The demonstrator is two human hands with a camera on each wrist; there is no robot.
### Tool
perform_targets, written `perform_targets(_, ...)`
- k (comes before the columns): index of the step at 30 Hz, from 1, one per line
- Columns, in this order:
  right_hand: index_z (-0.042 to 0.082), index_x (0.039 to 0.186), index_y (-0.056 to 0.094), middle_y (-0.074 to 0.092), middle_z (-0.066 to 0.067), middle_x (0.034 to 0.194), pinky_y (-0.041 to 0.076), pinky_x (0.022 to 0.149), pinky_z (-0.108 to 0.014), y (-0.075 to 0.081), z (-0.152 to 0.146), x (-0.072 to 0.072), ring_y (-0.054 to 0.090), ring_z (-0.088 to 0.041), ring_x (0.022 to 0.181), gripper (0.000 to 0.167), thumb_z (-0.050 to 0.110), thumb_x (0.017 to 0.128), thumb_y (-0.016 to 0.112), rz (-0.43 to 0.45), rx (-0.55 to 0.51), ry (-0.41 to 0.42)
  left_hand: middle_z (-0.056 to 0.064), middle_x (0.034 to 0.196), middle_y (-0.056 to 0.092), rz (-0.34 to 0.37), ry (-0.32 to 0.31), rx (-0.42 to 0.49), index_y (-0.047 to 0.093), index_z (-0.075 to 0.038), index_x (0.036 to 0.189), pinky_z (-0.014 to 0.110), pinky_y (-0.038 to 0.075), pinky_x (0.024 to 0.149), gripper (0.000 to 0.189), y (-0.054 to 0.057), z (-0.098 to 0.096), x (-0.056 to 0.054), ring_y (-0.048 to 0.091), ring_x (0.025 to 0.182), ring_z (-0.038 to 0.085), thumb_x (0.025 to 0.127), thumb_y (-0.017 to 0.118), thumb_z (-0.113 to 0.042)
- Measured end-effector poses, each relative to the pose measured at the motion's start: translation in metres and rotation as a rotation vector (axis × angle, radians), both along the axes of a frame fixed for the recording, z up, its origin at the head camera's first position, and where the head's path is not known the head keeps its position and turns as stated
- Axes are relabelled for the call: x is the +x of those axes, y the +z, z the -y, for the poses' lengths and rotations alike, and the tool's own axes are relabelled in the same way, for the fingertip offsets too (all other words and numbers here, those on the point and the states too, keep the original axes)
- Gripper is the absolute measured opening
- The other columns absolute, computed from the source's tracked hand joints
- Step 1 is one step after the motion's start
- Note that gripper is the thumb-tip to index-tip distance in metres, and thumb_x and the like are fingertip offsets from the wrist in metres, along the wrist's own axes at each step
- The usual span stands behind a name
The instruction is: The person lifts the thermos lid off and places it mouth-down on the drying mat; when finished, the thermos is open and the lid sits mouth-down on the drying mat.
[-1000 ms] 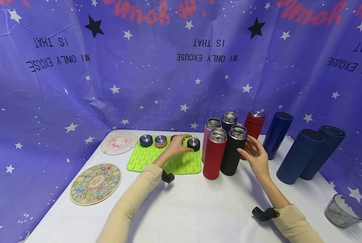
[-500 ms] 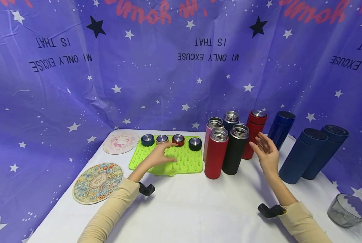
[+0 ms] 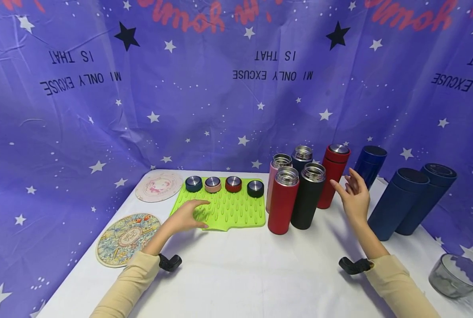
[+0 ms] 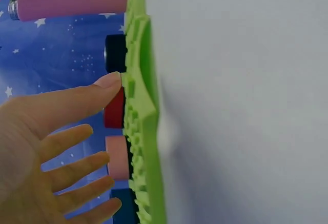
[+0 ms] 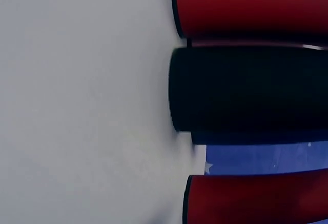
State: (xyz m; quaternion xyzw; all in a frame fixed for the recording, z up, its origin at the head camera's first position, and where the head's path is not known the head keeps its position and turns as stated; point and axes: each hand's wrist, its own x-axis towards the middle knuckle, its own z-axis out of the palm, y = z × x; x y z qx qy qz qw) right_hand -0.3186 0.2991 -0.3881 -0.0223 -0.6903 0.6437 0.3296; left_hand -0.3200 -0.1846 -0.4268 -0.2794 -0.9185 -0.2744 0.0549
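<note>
My left hand (image 3: 186,216) hovers over the front left of a green drying mat (image 3: 236,210), its fingers spread and holding nothing. Along the mat's back edge stand a blue lid (image 3: 193,183), a pink lid (image 3: 212,184), a red lid (image 3: 233,184) and a black lid (image 3: 255,188). Four-way grouped to the right are lidless flasks: a pink flask (image 3: 273,176), a dark blue flask (image 3: 300,162), a red flask (image 3: 283,205) and a black flask (image 3: 307,198). My right hand (image 3: 355,198), loosely bent and holding nothing, is near a lidded red flask (image 3: 332,179).
Behind my right hand is a shiny blue flask (image 3: 369,165); two navy flasks (image 3: 397,203) stand further right. A glass bowl (image 3: 455,276) sits at the right edge. A floral round mat (image 3: 129,238) and a pink round mat (image 3: 159,187) lie at left.
My left hand has drawn back from the black lid, toward the mat's front left. The right hand has moved right, away from the black flask.
</note>
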Motion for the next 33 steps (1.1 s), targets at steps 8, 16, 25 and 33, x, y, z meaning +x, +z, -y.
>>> perform_targets(8, 0.016, 0.148, 0.039, 0.042, -0.009, 0.148, 0.033, 0.111, -0.035, -0.017, -0.015, -0.035, 0.042, -0.025, 0.133, 0.082, 0.014, 0.078, 0.082, 0.059, 0.094, 0.004, 0.023, 0.129, 0.056, 0.046, 0.03, -0.022, 0.055, 0.005, 0.13, 0.054, 0.037, 0.104, 0.078, -0.014, 0.011, 0.002, 0.05, 0.121, 0.042, 0.064, 0.089, -0.018)
perform_targets(16, 0.004, 0.148, 0.034, 0.043, -0.02, 0.144, 0.036, 0.108, -0.046, -0.011, -0.007, -0.038, 0.045, -0.035, 0.128, 0.085, -0.002, 0.076, 0.079, 0.049, 0.112, 0.028, 0.022, 0.128, 0.057, 0.084, 0.069, -0.013, 0.054, 0.004, 0.132, 0.053, 0.041, 0.1, 0.077, -0.017, 0.011, 0.0, 0.053, 0.115, 0.039, 0.066, 0.088, -0.017)
perform_targets(25, 0.013, 0.146, 0.042, 0.056, -0.017, 0.134, 0.046, 0.1, -0.038, -0.028, -0.016, -0.056, 0.057, -0.02, 0.117, 0.08, 0.008, 0.076, 0.082, 0.021, 0.165, -0.059, 0.017, 0.116, 0.062, 0.082, 0.077, -0.021, 0.054, 0.003, 0.132, 0.047, 0.048, 0.088, 0.077, -0.017, 0.01, -0.002, 0.057, 0.096, 0.029, 0.066, 0.088, -0.018)
perform_targets(33, 0.008, 0.143, 0.046, 0.057, -0.017, 0.132, 0.049, 0.095, -0.033, -0.031, -0.013, -0.056, 0.058, -0.022, 0.116, 0.076, 0.01, 0.076, 0.083, 0.002, 0.175, -0.116, 0.02, 0.124, 0.059, 0.09, 0.083, -0.013, 0.054, 0.002, 0.132, 0.051, 0.045, 0.095, 0.076, -0.019, 0.01, -0.001, 0.056, 0.106, 0.034, 0.066, 0.088, -0.017)
